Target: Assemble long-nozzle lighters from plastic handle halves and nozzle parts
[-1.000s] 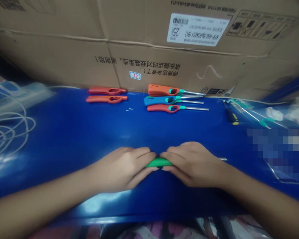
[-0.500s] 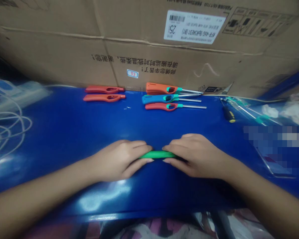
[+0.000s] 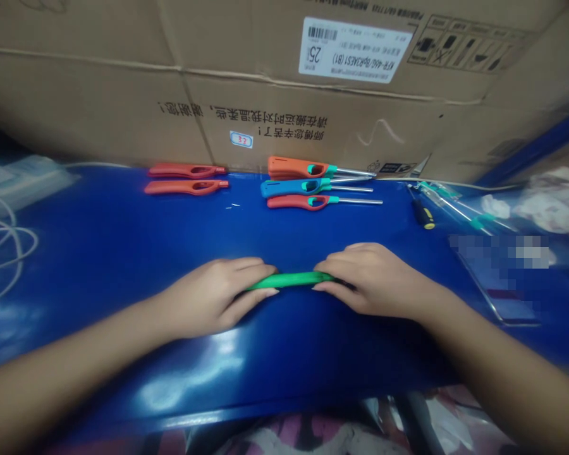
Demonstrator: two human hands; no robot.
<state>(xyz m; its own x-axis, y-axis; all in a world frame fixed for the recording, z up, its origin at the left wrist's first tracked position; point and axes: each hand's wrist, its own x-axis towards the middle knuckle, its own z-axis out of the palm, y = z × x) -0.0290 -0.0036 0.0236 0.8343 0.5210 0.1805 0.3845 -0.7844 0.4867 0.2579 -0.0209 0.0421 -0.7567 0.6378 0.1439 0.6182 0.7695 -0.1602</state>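
Note:
Between my two hands, above the blue table point(image 3: 123, 240), is a slim green plastic piece that looks like a lighter handle point(image 3: 291, 279). My left hand point(image 3: 220, 291) grips its left end, thumb below and fingers on top. At the right end, my right hand point(image 3: 367, 278) pinches it the same way. Both ends are hidden inside my fingers. Beyond the hands lie two red lighter handles point(image 3: 187, 187) without metal tubes. To their right lie several long-nosed lighters: an orange lighter point(image 3: 289, 167), a blue lighter point(image 3: 289, 188) and a red lighter point(image 3: 289, 201), their tubes pointing right.
A large cardboard box point(image 3: 123, 95) stands along the back edge. On the right are a screwdriver point(image 3: 423, 215), several metal tubes with green ends point(image 3: 455, 205), crumpled white material point(image 3: 550, 199) and a phone-like flat object point(image 3: 497, 284). A white cable point(image 3: 16, 246) coils at the left.
My hands have drawn slightly apart, so more of the green handle shows between them. The whole view has shifted a little, with the things on the table appearing further left.

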